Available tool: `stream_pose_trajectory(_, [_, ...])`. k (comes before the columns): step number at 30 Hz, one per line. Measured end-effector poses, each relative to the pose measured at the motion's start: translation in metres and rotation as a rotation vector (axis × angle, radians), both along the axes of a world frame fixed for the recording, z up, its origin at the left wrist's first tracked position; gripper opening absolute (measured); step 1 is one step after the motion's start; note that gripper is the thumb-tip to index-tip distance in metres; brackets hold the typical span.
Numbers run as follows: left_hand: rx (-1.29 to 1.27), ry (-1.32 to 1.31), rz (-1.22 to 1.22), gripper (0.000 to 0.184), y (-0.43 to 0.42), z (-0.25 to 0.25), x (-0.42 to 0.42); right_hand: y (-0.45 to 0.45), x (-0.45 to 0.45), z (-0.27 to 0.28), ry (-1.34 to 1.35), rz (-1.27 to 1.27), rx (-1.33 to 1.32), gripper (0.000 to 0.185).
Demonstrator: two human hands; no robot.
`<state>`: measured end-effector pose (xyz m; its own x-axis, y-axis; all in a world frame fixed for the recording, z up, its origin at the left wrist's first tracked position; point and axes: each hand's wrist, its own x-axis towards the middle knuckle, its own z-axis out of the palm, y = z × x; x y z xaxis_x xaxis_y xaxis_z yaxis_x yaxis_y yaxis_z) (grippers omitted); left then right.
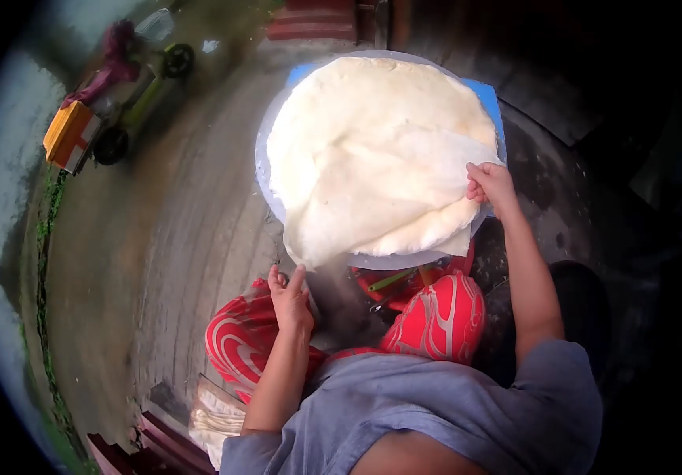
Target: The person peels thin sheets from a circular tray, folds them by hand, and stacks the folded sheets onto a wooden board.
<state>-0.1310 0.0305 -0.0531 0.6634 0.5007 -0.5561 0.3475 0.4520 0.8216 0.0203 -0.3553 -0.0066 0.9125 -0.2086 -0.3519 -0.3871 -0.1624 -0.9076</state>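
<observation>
A large round white mass [381, 95], soft and dough-like, covers most of a pale round tray [266, 170] in front of my knees. Over its nearer half lies a thin, translucent off-white sheet [357, 198], wrinkled and partly lifted; whether it is cloth or a skin of food is unclear. My right hand [490, 186] pinches the sheet's right edge at the tray's rim. At the near left corner, my left hand [289, 297] has its fingertips closed on the sheet, just off the tray.
Something blue [487, 103] shows under the tray. Below it is a red basin [369, 281] with a green-handled tool [392, 279]. Folded pale cloths [218, 416] lie at lower left, near dark red wood [163, 443]. A green scooter [137, 103] with an orange box [72, 134] stands upper left.
</observation>
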Motion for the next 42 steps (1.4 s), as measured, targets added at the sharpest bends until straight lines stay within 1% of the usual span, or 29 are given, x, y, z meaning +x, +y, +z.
stream_pose_trajectory(1, [0.007,0.076,0.028,0.073,-0.008,0.004,0.003,-0.013,-0.002,-0.012,-0.083,-0.073,-0.067,0.030])
stream_pose_trajectory(2, [-0.020,0.078,-0.037,0.079,-0.010,0.008,0.005,-0.025,-0.004,-0.022,-0.139,-0.203,-0.160,0.031])
stream_pose_trajectory(3, [-0.022,0.079,-0.051,0.079,-0.013,0.011,0.008,-0.026,-0.009,-0.019,-0.137,-0.216,-0.164,0.031])
stream_pose_trajectory(5, [-0.003,0.017,-0.210,0.078,-0.017,0.017,0.012,-0.027,-0.017,-0.009,-0.223,-0.319,-0.195,0.042])
stream_pose_trajectory(6, [0.041,0.042,-0.161,0.062,-0.019,0.010,0.015,-0.027,-0.021,-0.004,-0.229,-0.250,-0.105,0.053])
stream_pose_trajectory(7, [0.041,0.045,-0.165,0.062,-0.016,-0.007,0.018,-0.030,-0.020,-0.005,-0.225,-0.254,-0.106,0.053])
stream_pose_trajectory(9, [0.106,0.110,-0.097,0.044,-0.005,-0.040,0.021,-0.036,-0.010,-0.008,-0.142,-0.130,0.045,0.054])
stream_pose_trajectory(10, [0.098,0.098,-0.083,0.029,-0.007,-0.039,0.021,-0.035,-0.007,-0.004,-0.108,-0.059,0.050,0.044])
stream_pose_trajectory(11, [0.034,0.111,-0.079,0.025,0.000,-0.055,0.023,-0.034,-0.007,-0.001,-0.107,-0.053,0.038,0.030])
stream_pose_trajectory(12, [0.021,0.091,-0.059,0.024,-0.001,-0.056,0.024,-0.035,-0.005,0.002,-0.042,-0.037,-0.009,0.027])
stream_pose_trajectory(14, [0.016,0.079,-0.017,0.023,0.009,-0.070,0.023,-0.050,0.004,-0.008,0.037,0.036,-0.128,0.028])
stream_pose_trajectory(15, [0.057,0.069,-0.128,0.024,0.023,-0.094,0.023,-0.049,0.003,0.000,0.040,0.043,-0.151,0.028])
stream_pose_trajectory(16, [0.097,0.057,-0.242,0.024,0.028,-0.096,0.024,-0.053,0.003,0.002,-0.006,0.046,-0.118,0.028])
stream_pose_trajectory(17, [0.099,0.058,-0.232,0.024,0.030,-0.098,0.022,-0.056,0.005,0.005,-0.054,0.046,-0.086,0.027])
stream_pose_trajectory(19, [-0.241,-0.170,-0.037,0.025,0.022,-0.055,0.016,-0.055,0.000,0.031,-0.176,-0.013,0.035,0.025])
stream_pose_trajectory(20, [-0.328,-0.245,0.020,0.024,0.022,-0.031,0.014,-0.053,-0.003,0.048,-0.235,-0.025,0.079,0.025])
stream_pose_trajectory(21, [-0.360,-0.262,0.075,0.024,0.027,-0.016,0.015,-0.054,-0.005,0.063,-0.302,-0.030,0.100,0.023])
stream_pose_trajectory(25, [-0.376,-0.500,-0.016,0.028,0.049,0.050,0.022,-0.062,-0.013,0.121,-0.578,-0.073,0.351,0.019])
stream_pose_trajectory(26, [-0.400,-0.473,-0.006,0.027,0.049,0.072,0.024,-0.063,-0.012,0.135,-0.635,-0.107,0.438,0.018])
stream_pose_trajectory(27, [-0.452,-0.508,-0.036,0.025,0.057,0.077,0.030,-0.067,-0.012,0.148,-0.637,-0.097,0.522,0.017])
stream_pose_trajectory(29, [-0.505,-0.401,-0.069,0.025,0.058,0.108,0.040,-0.069,-0.007,0.167,-0.644,-0.087,0.551,0.018])
stream_pose_trajectory(31, [-0.501,-0.396,-0.119,0.024,0.059,0.114,0.059,-0.068,0.004,0.179,-0.626,-0.103,0.515,0.019])
stream_pose_trajectory(33, [-0.465,-0.247,-0.096,0.023,0.061,0.115,0.089,-0.076,0.026,0.180,-0.612,-0.085,0.480,0.019])
stream_pose_trajectory(35, [-0.434,-0.235,-0.127,0.023,0.059,0.118,0.122,-0.076,0.052,0.179,-0.583,-0.140,0.412,0.020])
stream_pose_trajectory(37, [-0.464,-0.202,-0.135,0.018,0.054,0.126,0.161,-0.076,0.079,0.177,-0.545,-0.130,0.429,0.022])
stream_pose_trajectory(39, [-0.322,-0.209,-0.167,0.015,0.060,0.130,0.203,-0.077,0.098,0.181,-0.576,-0.124,0.388,0.022])
stream_pose_trajectory(40, [-0.299,-0.359,-0.298,0.014,0.071,0.138,0.218,-0.076,0.103,0.184,-0.634,-0.121,0.393,0.022])
stream_pose_trajectory(41, [-0.239,-0.386,-0.226,0.017,0.074,0.139,0.231,-0.077,0.106,0.188,-0.694,-0.119,0.399,0.022])
stream_pose_trajectory(42, [-0.281,-0.453,-0.232,0.016,0.075,0.147,0.238,-0.080,0.105,0.190,-0.742,-0.093,0.419,0.023])
